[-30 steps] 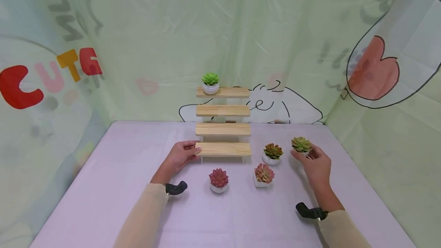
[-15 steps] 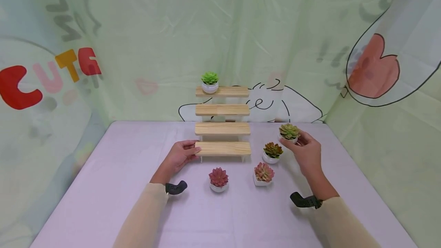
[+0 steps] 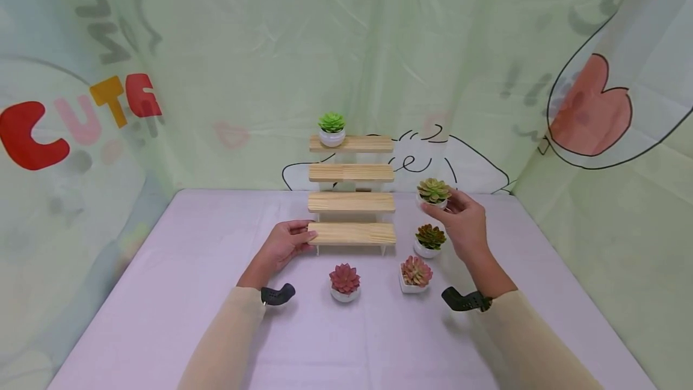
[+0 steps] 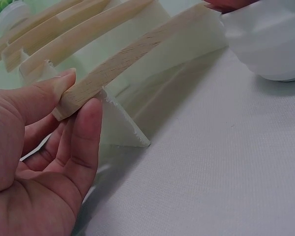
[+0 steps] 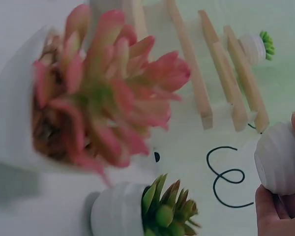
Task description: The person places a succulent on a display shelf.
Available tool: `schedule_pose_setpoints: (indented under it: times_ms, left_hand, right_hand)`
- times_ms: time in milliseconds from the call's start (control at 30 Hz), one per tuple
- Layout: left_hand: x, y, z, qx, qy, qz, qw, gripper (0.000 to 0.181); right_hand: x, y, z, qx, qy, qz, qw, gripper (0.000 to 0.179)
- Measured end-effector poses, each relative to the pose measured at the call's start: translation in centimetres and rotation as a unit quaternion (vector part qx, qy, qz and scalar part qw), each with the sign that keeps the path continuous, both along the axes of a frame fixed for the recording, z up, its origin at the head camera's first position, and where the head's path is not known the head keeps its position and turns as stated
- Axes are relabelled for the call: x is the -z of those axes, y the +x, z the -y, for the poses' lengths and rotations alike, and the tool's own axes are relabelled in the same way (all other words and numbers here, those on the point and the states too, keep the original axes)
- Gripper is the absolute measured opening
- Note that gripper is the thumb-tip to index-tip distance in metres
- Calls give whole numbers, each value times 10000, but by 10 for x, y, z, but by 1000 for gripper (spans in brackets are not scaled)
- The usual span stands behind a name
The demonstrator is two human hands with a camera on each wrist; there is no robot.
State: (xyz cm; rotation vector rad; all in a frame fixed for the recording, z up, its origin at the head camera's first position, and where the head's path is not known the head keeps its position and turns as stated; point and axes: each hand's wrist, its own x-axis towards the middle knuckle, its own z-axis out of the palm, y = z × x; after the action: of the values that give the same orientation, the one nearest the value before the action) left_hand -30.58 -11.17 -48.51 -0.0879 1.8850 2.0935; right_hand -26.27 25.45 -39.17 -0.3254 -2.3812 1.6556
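Note:
My left hand (image 3: 285,244) pinches the left end of the lowest board of a wooden tiered shelf (image 3: 351,202); in the left wrist view the thumb lies on top and fingers curl beneath the board (image 4: 88,91). My right hand (image 3: 464,219) grips a potted succulent (image 3: 433,191) with pale green leaves, raised to the right of the shelf. In the right wrist view its white ribbed pot (image 5: 280,157) sits between thumb and fingers. A bright green potted succulent (image 3: 332,128) stands at the left of the top board.
On the table (image 3: 216,330) in front of the shelf stands a dark red succulent (image 3: 344,281). To its right are a pink-green succulent in a square pot (image 3: 415,274) and a brownish-green succulent (image 3: 430,239). A printed cloth backdrop (image 3: 243,77) rises behind and at both sides.
My right hand has lifted the pale green succulent and carried it left and farther back, toward the shelf. My left hand keeps its hold on the lowest board.

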Motion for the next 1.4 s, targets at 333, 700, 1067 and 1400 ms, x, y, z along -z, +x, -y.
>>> schedule_pose_setpoints:
  times_ms: [333,700,1067,1400]
  left_hand:
    - [2,-1,1,49,-1,42,10000,50]
    - [3,-2,0,43,-7,53,10000,49]
    - [3,-3,0,30,62,9,10000,50]
    - [4,-3,0,-3,101,42,9999,48]
  right_hand:
    - [-12,-14,20,-438,-142,-391,9982,79]
    - [-20,-37,41,-903,-529,-700,9920,75]
    - [-33,-57,61,-1193,-626,-884,9869,70]
    - [-38,-72,75,-1252,-747,-1008,9842,65]
